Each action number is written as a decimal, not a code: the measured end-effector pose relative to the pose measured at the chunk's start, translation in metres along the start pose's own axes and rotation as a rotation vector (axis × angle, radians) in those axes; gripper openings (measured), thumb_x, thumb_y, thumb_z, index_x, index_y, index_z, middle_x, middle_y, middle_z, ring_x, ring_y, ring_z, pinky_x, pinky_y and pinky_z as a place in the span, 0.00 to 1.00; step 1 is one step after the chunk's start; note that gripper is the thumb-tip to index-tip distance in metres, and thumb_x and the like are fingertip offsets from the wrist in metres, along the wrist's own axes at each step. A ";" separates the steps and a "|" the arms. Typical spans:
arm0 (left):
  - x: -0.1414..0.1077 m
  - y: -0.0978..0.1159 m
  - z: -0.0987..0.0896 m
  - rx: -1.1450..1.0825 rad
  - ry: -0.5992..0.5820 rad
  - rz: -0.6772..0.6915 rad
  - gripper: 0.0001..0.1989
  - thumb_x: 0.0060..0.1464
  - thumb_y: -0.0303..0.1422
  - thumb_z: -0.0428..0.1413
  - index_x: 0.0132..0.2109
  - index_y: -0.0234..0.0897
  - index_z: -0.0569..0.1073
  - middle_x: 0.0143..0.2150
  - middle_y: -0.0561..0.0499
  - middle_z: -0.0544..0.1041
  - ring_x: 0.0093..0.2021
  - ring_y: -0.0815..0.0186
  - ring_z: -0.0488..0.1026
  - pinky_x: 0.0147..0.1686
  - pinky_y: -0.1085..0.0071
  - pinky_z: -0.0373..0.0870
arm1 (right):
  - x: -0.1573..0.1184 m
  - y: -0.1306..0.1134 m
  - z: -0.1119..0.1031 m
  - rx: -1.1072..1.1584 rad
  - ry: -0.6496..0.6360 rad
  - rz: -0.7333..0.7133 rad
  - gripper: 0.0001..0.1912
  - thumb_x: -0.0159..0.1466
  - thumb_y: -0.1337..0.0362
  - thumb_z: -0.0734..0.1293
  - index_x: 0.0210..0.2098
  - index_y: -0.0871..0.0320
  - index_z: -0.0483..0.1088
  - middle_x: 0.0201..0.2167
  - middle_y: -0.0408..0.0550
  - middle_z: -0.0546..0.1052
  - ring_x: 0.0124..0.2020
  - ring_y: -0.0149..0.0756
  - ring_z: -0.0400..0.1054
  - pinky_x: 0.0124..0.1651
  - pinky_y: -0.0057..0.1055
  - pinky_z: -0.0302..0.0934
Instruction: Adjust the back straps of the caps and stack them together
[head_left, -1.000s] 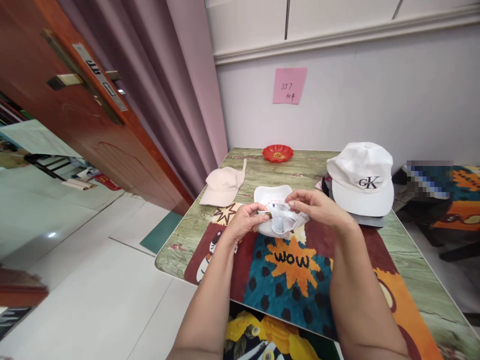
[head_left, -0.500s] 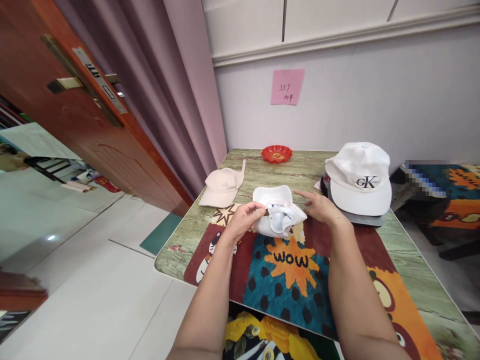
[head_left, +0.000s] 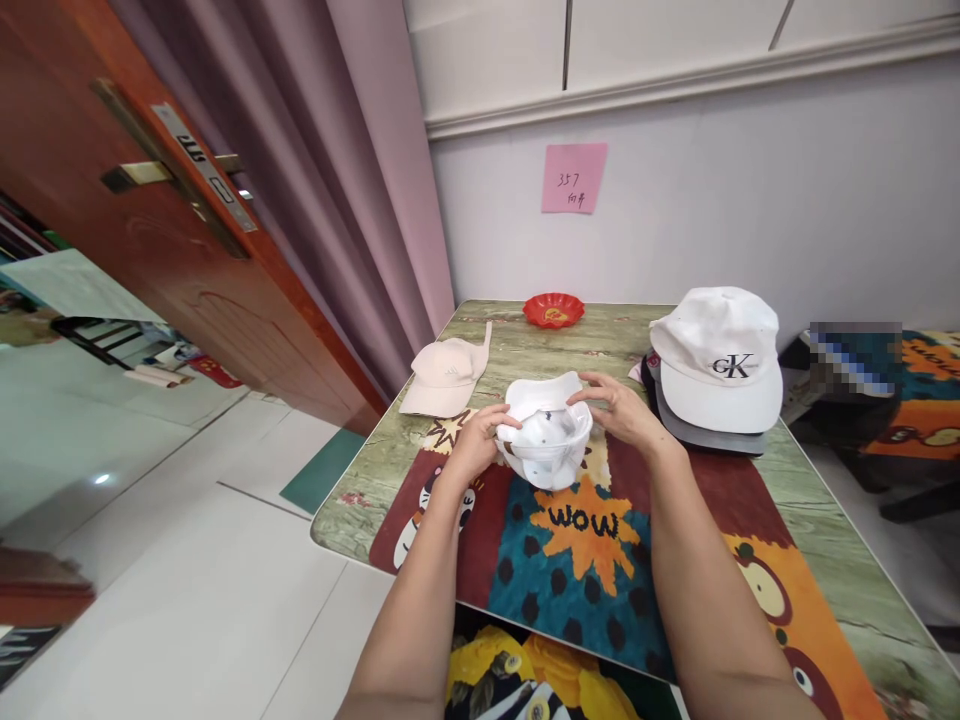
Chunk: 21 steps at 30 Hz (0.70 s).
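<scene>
A white cap (head_left: 546, 455) lies upside down above the patterned mat, its inside showing and its brim pointing away from me. My left hand (head_left: 484, 438) grips the cap's left edge between thumb and fingers. On the other side, my right hand (head_left: 609, 405) has its thumb and fingers on the right end of the brim. A pale pink cap (head_left: 444, 375) rests at the table's left side, its strap sticking up behind. At the right, a white cap with black letters (head_left: 720, 360) sits on top of darker caps (head_left: 712, 436).
A red scalloped dish (head_left: 553, 310) stands at the table's back edge. The mat (head_left: 577, 590) covers the table's front. A wooden door (head_left: 225, 250) and a curtain (head_left: 360, 180) are at the left; another patterned surface (head_left: 926, 400) is at the far right.
The cap in front has opened out into a rounder bowl shape. My right hand has moved left and taken hold of its brim. My left hand has shifted slightly left along its edge.
</scene>
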<state>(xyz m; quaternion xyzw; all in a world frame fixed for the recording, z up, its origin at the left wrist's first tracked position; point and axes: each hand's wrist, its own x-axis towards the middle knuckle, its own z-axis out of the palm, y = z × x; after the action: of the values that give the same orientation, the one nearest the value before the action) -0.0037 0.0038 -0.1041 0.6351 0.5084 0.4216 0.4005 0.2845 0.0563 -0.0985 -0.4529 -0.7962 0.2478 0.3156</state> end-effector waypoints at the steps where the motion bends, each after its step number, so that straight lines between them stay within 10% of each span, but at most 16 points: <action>1: 0.000 0.005 0.000 -0.076 0.012 -0.002 0.09 0.44 0.30 0.65 0.36 0.40 0.84 0.58 0.41 0.77 0.59 0.52 0.72 0.62 0.56 0.63 | 0.000 -0.007 -0.003 0.048 0.023 -0.011 0.10 0.65 0.61 0.67 0.42 0.49 0.81 0.63 0.51 0.70 0.63 0.49 0.65 0.66 0.49 0.55; 10: -0.002 0.032 -0.001 -0.961 0.238 -0.072 0.18 0.46 0.36 0.69 0.46 0.40 0.80 0.49 0.48 0.83 0.58 0.58 0.75 0.57 0.66 0.70 | -0.007 -0.055 -0.020 0.663 0.103 0.109 0.17 0.65 0.47 0.68 0.37 0.55 0.74 0.34 0.44 0.77 0.37 0.38 0.70 0.42 0.33 0.64; 21: -0.003 0.031 0.009 -1.102 0.188 -0.125 0.23 0.58 0.45 0.57 0.56 0.40 0.76 0.54 0.47 0.80 0.67 0.53 0.66 0.62 0.59 0.69 | -0.006 -0.089 -0.003 1.138 -0.132 0.225 0.30 0.54 0.47 0.71 0.53 0.55 0.73 0.50 0.55 0.80 0.52 0.51 0.74 0.53 0.43 0.69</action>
<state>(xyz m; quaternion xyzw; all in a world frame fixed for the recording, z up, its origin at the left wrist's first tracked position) 0.0138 -0.0046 -0.0785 0.2602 0.2832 0.6550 0.6505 0.2389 0.0098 -0.0372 -0.2776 -0.5026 0.6963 0.4308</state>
